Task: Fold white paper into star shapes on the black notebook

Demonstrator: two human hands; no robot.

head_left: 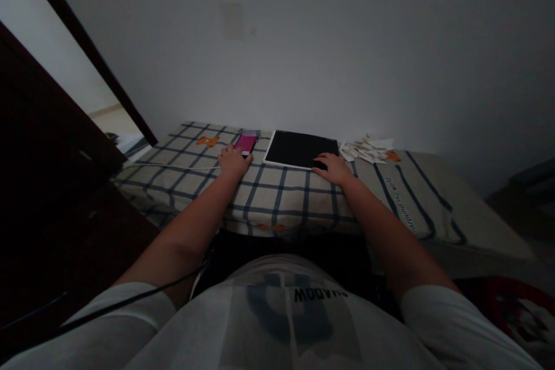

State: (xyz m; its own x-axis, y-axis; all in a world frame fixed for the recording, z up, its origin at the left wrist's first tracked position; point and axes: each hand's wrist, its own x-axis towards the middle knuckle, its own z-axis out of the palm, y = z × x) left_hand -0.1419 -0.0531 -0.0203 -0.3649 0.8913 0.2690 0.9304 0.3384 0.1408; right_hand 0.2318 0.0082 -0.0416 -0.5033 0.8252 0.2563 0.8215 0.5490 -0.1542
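A phone with a bright pink screen (pixel 245 143) lies on the checked cloth. My left hand (pixel 233 162) rests at its near end, fingers stretched out over the lower part of the phone. To the right of the phone lies a flat black rectangular sheet or pad (pixel 295 149) with a white border and small marks along its far edge. On its near right corner rests my right hand (pixel 335 170), fingers spread and lying flat. A pile of white paper strips (pixel 367 149) sits just beyond the pad's right side.
The checked cloth (pixel 277 185) covers a low surface against a pale wall (pixel 329 58). A white cable (pixel 182 166) runs left from near my left hand. Dark wooden furniture or a door (pixel 52 144) stands at left. A red basin (pixel 520 295) sits low at right.
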